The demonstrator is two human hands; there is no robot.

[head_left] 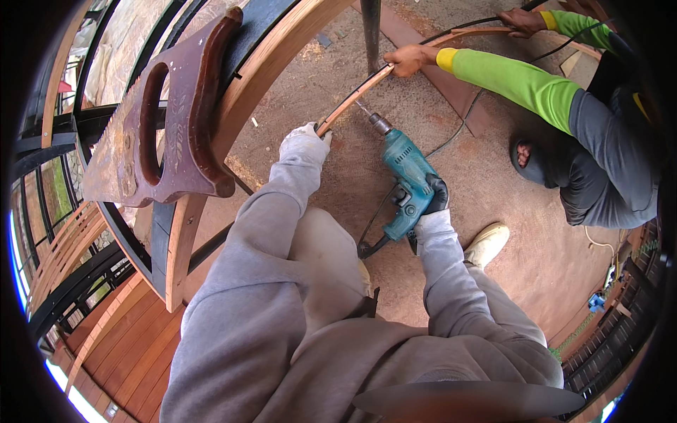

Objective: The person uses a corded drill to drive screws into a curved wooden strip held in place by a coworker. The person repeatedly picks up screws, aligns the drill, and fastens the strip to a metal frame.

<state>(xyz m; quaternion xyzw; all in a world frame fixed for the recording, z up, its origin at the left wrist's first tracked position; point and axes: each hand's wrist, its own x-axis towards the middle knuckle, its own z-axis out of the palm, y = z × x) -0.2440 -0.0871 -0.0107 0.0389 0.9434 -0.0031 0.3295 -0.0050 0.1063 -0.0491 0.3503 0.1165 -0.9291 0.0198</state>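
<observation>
In my right hand [437, 195], which wears a dark glove, is a teal corded power drill [409, 176]. Its bit [363, 108] points up and left, close beside a thin curved wooden strip [356, 95] with a dark edge. The frame does not show clearly whether the bit touches the wood. My left hand [307, 137], in a pale glove, grips the near end of that strip. Farther along, a co-worker's hand [411, 60] holds the same strip, and the co-worker's other hand [520, 23] is on it near the top right.
A handsaw [204, 106] with a brown handle rests on a curved wood-and-black-metal frame [268, 60] at my left. A black post [371, 35] stands ahead. A cable [469, 113] crosses the floor near a flat brown board [437, 70]. Wooden decking [134, 345] lies at lower left.
</observation>
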